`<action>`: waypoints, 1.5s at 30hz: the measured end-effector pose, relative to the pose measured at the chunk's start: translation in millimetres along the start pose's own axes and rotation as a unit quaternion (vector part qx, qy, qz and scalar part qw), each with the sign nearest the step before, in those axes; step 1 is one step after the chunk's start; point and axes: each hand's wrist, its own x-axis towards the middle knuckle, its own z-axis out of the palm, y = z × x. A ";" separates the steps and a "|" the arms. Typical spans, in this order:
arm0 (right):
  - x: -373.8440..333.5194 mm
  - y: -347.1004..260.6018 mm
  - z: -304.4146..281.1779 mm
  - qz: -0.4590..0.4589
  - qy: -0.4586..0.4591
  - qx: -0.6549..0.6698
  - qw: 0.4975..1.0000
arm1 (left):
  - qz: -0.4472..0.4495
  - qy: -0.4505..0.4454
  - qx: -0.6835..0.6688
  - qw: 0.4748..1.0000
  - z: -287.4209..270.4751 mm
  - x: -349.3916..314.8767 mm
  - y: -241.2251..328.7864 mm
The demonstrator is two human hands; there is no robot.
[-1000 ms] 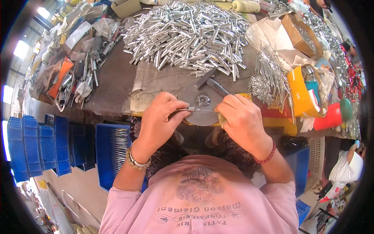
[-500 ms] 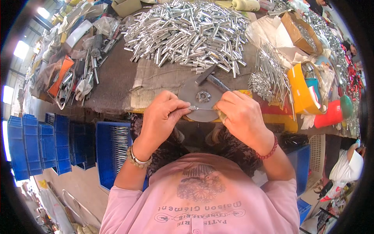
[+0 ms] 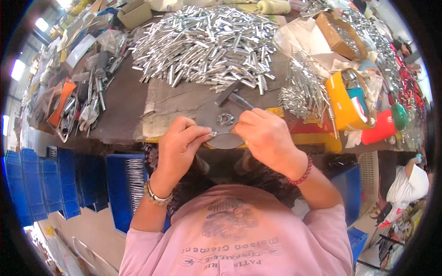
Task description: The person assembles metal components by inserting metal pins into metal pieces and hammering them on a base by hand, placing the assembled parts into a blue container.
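Note:
My left hand (image 3: 178, 146) is closed in a pinch on a small silvery metal fitting (image 3: 213, 134), whose end sticks out past the fingertips. Facing it, my right hand (image 3: 268, 140) pinches a thin metal rod (image 3: 224, 133) that runs across to the fitting. Whether the rod sits inside the fitting is too small to tell. Both hands are over the near part of a round grey metal plate (image 3: 207, 118). On the plate lies a knobbly metal ring (image 3: 225, 120). A hammer (image 3: 240, 100) rests across its far edge, close to my right fingers.
Beyond the plate rises a big heap of short metal tubes (image 3: 207, 46). Thin rods and small fittings (image 3: 299, 94) lie to the right, beside a yellow container (image 3: 340, 103) and a red one (image 3: 377, 129). Tools (image 3: 92, 92) crowd the left; blue bins (image 3: 122, 193) stand below.
The whole view has shifted, so the bench appears farther left and slightly lower. My right fingertips have come a little closer to the left ones; both pinches are kept.

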 end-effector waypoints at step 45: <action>10.5 -22.1 55.2 0.030 0.196 0.142 0.970 | 0.017 -0.026 0.010 0.999 8.3 -9.8 -19.8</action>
